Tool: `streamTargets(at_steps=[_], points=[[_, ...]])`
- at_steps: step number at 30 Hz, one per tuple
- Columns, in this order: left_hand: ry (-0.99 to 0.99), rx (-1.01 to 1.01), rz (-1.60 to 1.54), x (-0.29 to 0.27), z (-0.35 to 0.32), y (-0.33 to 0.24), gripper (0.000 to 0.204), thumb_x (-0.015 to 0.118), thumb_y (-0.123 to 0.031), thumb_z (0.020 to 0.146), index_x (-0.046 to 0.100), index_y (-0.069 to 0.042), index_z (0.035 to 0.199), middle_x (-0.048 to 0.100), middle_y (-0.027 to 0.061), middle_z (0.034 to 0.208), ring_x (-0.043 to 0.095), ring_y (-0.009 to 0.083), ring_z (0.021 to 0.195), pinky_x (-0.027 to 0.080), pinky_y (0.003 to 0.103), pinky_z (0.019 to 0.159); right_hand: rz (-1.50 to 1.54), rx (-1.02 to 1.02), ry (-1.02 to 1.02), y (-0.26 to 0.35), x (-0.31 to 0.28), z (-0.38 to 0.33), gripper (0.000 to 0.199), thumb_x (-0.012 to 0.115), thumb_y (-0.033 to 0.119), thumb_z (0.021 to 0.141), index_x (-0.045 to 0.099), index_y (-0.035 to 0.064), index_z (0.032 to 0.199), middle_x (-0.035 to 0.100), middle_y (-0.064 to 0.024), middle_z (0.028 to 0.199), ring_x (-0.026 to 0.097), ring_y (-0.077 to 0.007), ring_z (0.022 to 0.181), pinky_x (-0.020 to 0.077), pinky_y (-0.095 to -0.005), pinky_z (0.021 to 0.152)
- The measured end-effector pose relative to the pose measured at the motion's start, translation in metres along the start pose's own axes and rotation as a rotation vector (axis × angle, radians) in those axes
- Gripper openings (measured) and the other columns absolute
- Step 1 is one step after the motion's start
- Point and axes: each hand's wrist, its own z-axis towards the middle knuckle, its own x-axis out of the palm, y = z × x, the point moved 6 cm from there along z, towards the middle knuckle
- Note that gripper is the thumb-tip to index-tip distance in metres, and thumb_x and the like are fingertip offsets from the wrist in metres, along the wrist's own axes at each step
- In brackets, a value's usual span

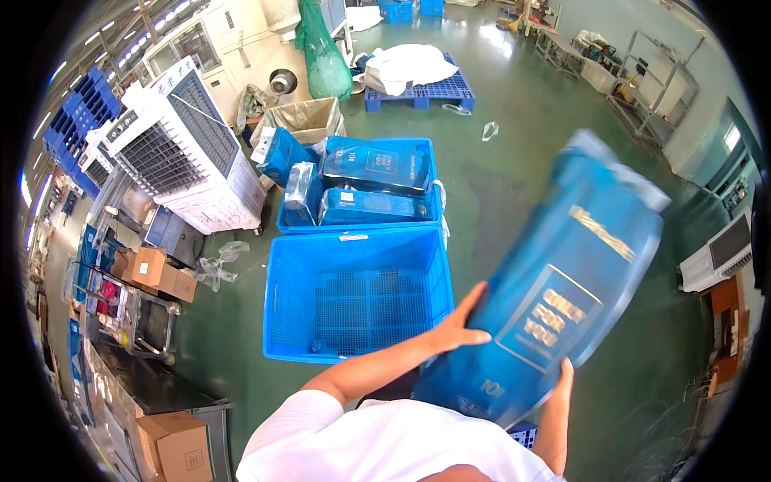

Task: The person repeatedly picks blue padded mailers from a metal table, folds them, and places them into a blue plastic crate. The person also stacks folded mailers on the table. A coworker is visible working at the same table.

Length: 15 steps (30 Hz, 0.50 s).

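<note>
I hold a large flat blue package (554,281) wrapped in clear plastic, tilted up to the right in front of me. My left hand (459,323) presses on its left edge, fingers spread over the face. At the package's lower right corner my right hand (564,384) grips it from below. An empty blue plastic crate (281,321) stands on the green floor just left of the package. Behind it a second blue crate (434,173) holds several similar blue packages (373,167).
A white air cooler (181,153) stands at the left, with cardboard boxes (157,273) below it and another box (181,450) at the bottom left. A blue pallet (422,92) with white bags lies further back. Metal racks (642,88) line the far right.
</note>
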Motion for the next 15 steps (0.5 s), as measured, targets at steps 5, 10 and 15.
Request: streamTargets(at_steps=[5,10,15], points=[[-0.320,-0.281,-0.236,-0.092,0.002,0.089,0.079,0.060,-0.017,0.076,0.016,-0.010,0.141,0.033,0.0179,0.136,0.037,0.0301,0.123,0.035,0.042,0.099,-0.020,0.477,0.166,-0.069,0.092,0.100,0.060,0.054,0.041,0.082,0.043,0.0050,0.128,0.050,-0.0161,0.124,0.050,-0.0326,0.108,0.0393,-0.0444,0.094],[-0.518,-0.465,-0.420,-0.142,-0.011,0.127,0.077,0.059,-0.013,0.078,0.016,-0.010,0.140,0.034,0.0181,0.135,0.038,0.0305,0.122,0.037,0.043,0.097,-0.146,0.636,0.187,-0.113,0.130,0.158,0.061,0.054,0.037,0.082,0.037,0.0063,0.132,0.045,-0.0172,0.129,0.044,-0.0342,0.115,0.0340,-0.0470,0.098],[-0.685,-0.183,-0.370,-0.188,0.004,0.126,0.082,0.059,-0.009,0.078,0.008,-0.011,0.142,0.029,0.0178,0.138,0.036,0.0299,0.123,0.037,0.042,0.097,-0.199,0.514,0.443,-0.096,0.196,0.222,0.056,0.058,0.027,0.082,0.037,0.0021,0.128,0.050,-0.0192,0.120,0.051,-0.0311,0.107,0.0434,-0.0468,0.089]])
